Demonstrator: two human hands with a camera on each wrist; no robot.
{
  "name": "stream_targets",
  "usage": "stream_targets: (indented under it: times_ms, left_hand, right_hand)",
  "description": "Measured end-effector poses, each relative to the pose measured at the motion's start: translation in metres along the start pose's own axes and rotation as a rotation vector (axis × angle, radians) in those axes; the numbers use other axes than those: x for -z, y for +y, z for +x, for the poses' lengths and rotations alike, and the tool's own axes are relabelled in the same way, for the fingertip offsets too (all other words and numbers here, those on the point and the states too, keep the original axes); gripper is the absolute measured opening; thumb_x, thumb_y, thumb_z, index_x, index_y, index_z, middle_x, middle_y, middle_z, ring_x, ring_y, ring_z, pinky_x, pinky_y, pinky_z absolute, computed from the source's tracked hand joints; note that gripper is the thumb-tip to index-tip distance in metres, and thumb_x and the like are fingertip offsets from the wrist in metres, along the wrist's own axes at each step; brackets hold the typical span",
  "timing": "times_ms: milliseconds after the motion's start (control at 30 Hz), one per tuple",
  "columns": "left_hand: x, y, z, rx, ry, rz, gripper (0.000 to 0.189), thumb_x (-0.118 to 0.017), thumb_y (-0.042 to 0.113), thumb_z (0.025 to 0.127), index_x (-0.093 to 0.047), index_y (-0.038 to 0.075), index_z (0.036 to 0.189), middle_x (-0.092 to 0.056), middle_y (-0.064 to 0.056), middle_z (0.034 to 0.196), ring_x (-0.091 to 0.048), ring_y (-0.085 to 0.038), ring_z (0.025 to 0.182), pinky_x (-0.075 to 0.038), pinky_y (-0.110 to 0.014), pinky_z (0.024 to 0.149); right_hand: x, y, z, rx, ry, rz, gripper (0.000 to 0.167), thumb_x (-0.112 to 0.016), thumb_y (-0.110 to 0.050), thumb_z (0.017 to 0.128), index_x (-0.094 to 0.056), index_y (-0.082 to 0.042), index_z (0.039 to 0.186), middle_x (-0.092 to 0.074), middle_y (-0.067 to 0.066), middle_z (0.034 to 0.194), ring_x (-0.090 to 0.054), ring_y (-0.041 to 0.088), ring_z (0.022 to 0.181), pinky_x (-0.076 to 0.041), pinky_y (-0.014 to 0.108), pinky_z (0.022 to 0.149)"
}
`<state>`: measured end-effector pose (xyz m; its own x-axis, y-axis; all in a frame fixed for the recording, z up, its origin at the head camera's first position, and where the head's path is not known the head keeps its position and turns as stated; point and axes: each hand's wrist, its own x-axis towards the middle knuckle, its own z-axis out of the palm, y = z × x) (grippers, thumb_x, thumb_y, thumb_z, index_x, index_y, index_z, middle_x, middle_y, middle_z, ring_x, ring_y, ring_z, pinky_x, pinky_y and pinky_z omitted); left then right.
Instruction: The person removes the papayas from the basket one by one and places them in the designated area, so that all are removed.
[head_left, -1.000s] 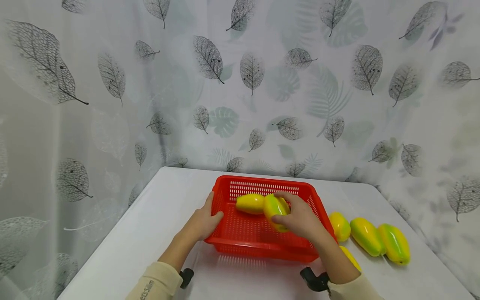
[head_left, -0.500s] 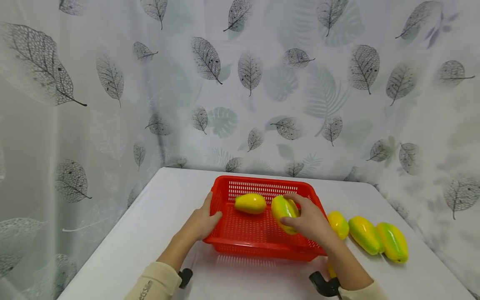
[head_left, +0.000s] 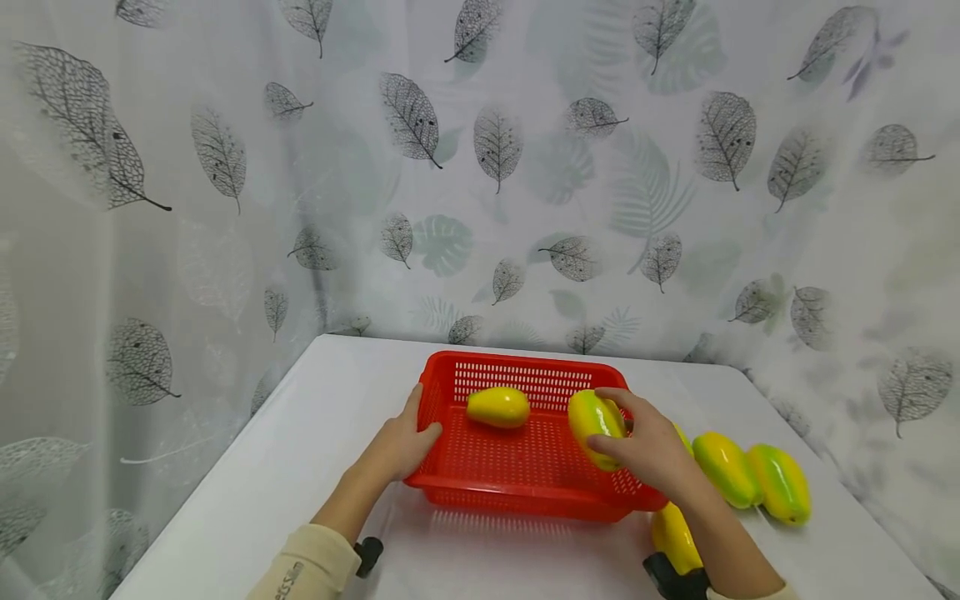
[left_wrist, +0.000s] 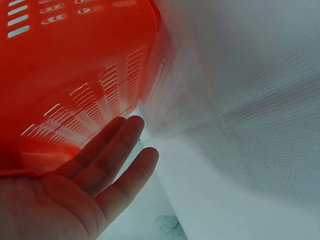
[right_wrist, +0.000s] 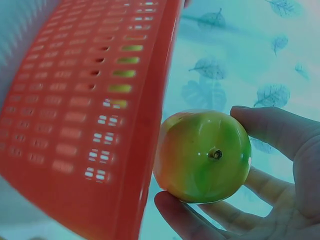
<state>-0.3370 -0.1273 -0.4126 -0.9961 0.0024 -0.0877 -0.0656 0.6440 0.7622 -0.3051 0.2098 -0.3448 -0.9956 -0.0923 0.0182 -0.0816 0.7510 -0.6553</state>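
My right hand holds a yellow-green papaya between thumb and fingers, over the right part of the red basket. In the right wrist view the stem end of this papaya faces the camera, close by the basket's rim. Another yellow papaya lies inside the basket, towards the back left. At the basket's left side, my left hand grips the rim, its thumb on top. The left wrist view shows fingers of that hand stretched along the basket's outer wall.
To the right of the basket, several papayas lie on the white table; two lie side by side. One more papaya sits near the basket's front right corner, partly behind the right wrist. A leaf-patterned curtain hangs behind the table.
My right hand has moved to the right with its papaya, away from the one lying in the basket and towards the right rim. The left hand keeps its place on the basket.
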Motion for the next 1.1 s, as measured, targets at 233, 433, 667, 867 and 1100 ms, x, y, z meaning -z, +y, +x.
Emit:
stream_targets:
  times_ms: [233,433,667,867,1100]
  left_hand:
    - [-0.001,0.000,0.001,-0.002,0.003,-0.001,0.082,-0.055,0.031,0.099,-0.012,0.015,0.167,-0.068,-0.017,0.102,-0.067,-0.021,0.061,-0.062,-0.034,0.060]
    - [-0.002,-0.001,0.002,0.001,0.000,-0.001,0.082,-0.056,0.031,0.099,-0.012,0.015,0.167,-0.068,-0.016,0.102,-0.067,-0.020,0.061,-0.062,-0.033,0.059]
    - [-0.002,-0.002,0.001,0.004,-0.007,-0.024,0.084,-0.058,0.031,0.098,-0.012,0.016,0.167,-0.068,-0.017,0.105,-0.070,-0.023,0.065,-0.062,-0.033,0.059]
    - [-0.002,-0.001,-0.001,0.000,-0.010,-0.024,0.085,-0.060,0.031,0.098,-0.012,0.016,0.167,-0.068,-0.016,0.106,-0.071,-0.024,0.067,-0.062,-0.034,0.060]
    - [-0.001,-0.002,0.000,-0.002,-0.013,-0.028,0.086,-0.060,0.031,0.098,-0.012,0.016,0.167,-0.068,-0.017,0.107,-0.071,-0.024,0.068,-0.062,-0.033,0.060]
  right_hand:
    - [0.011,0.013,-0.004,-0.033,0.007,0.024,0.080,-0.080,-0.032,0.087,-0.042,-0.015,0.156,-0.044,0.027,0.154,-0.051,0.052,0.129,-0.063,0.051,0.084]
    - [0.018,0.020,-0.008,-0.076,0.000,0.041,0.084,-0.080,-0.035,0.087,-0.038,-0.015,0.158,-0.039,0.027,0.157,-0.048,0.055,0.133,-0.062,0.054,0.086]
    - [0.027,0.029,-0.013,-0.107,0.011,0.044,0.088,-0.078,-0.039,0.089,-0.033,-0.014,0.160,-0.036,0.028,0.158,-0.046,0.055,0.134,-0.062,0.054,0.087]
    - [0.036,0.045,-0.018,-0.085,0.030,0.038,0.087,-0.075,-0.042,0.091,-0.032,-0.011,0.161,-0.035,0.029,0.159,-0.047,0.057,0.134,-0.060,0.055,0.091]
    - [0.046,0.064,-0.024,-0.103,0.027,0.029,0.087,-0.071,-0.042,0.095,-0.028,-0.008,0.162,-0.030,0.033,0.159,-0.046,0.060,0.133,-0.059,0.057,0.094]
